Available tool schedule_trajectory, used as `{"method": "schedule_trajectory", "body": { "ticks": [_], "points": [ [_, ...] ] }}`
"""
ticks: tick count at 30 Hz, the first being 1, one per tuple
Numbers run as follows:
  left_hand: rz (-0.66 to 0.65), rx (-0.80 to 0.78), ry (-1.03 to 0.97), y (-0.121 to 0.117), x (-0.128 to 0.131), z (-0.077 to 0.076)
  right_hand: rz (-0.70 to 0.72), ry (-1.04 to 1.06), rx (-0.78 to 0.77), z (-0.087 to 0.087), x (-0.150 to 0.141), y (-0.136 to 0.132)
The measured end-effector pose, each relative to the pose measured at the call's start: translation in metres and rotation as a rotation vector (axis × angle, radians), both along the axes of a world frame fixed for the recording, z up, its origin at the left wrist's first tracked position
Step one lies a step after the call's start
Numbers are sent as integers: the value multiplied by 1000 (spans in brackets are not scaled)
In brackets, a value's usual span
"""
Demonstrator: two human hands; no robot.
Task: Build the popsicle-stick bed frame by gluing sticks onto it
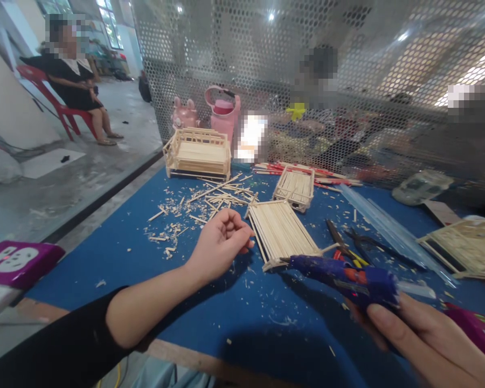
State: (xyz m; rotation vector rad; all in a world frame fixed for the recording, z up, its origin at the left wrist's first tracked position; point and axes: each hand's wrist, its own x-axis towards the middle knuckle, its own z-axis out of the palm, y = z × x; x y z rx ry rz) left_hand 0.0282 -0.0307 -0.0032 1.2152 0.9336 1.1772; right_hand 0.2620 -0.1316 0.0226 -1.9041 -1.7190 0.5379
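My left hand (222,242) rests on the blue table cover (153,280), fingers curled together at the left edge of a flat panel of wooden sticks (281,230); whether it pinches anything I cannot see. My right hand (424,339) grips a blue glue gun (343,276) at the lower right. The gun's nozzle points left and touches the panel's near corner.
A stick-built frame (198,153) stands at the back left, a smaller stick box (295,187) behind the panel. Loose sticks and chips (210,202) litter the cover. Pliers (347,245), clear glue rods (392,231), another stick panel (464,249) lie right. A purple power strip (18,261) sits left. A seated person (75,81) is far left.
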Motion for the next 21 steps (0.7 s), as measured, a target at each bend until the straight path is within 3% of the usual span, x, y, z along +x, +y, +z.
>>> {"method": "schedule_trajectory", "body": {
  "ticks": [6, 13, 15, 18, 21],
  "points": [
    [-19, -2, -10, 0, -1, -1, -73, 36, 94, -5, -2, 2],
    [4, 51, 47, 2, 0, -6, 32, -6, 253, 10, 15, 7],
    [23, 79, 64, 1, 1, -7, -1, -110, 317, 20, 33, 26],
    [47, 106, 54, 0, 0, -9, -22, -396, 386, 41, 61, 79],
    [42, 61, 2, 0, -1, -11, 136, -621, 396, 62, 76, 141]
  ]
}}
